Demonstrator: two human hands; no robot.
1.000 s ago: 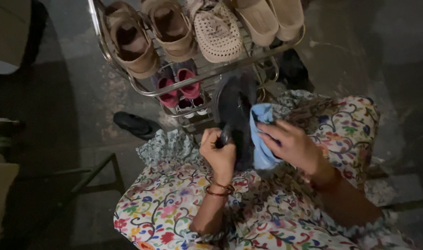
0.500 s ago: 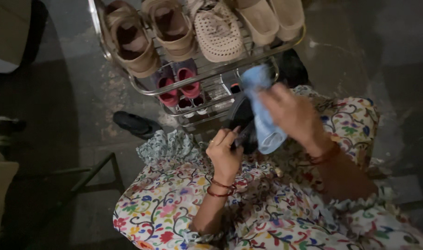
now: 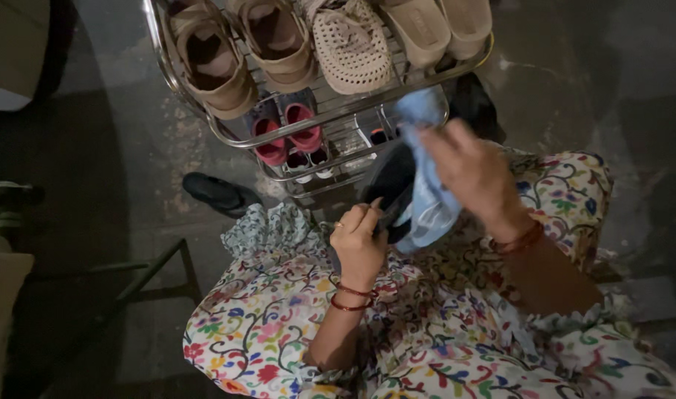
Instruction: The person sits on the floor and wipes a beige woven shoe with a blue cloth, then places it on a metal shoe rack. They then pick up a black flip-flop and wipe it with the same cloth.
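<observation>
Between our fingers, the left hand (image 3: 360, 240) pinches a dark sandal (image 3: 392, 185) by its strap. Our right hand (image 3: 474, 174) clutches a soft blue cloth (image 3: 426, 203) against its sole; it looks light and flexible.

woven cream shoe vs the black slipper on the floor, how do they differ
The woven cream shoe is pale with an openwork weave; the black slipper is dark and plain. The cream shoe sits on the metal rack top shelf among other footwear; the slipper lies alone on the floor beside it. Neither is in the person's hands.
</observation>
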